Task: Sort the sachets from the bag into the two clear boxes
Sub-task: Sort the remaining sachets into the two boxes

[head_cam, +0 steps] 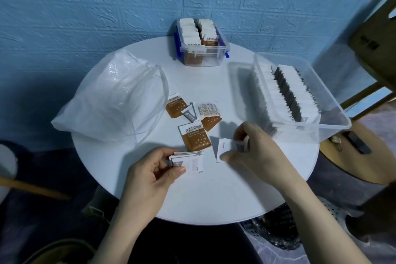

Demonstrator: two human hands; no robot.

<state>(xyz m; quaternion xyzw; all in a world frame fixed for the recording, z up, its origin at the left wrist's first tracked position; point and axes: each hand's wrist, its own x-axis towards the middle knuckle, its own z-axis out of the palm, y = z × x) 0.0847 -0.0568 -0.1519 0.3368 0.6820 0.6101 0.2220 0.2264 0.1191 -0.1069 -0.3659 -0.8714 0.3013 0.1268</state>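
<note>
While left hand (150,174) grips a grey-white sachet stack (187,161), right hand (255,146) pinches another sachet (225,149) just beside it; judged next: add it, then carry the stack to the large clear box (300,94).

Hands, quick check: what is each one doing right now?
Left hand: holds a stack of white sachets.
Right hand: pinches one white sachet.

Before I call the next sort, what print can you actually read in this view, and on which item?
"太古 taikoo": brown sachet lying loose on the table.
"太古 taikoo": front sachet in the small clear box.
White sachet fine print: too small.
Sachets in both hands: blurred.
</note>
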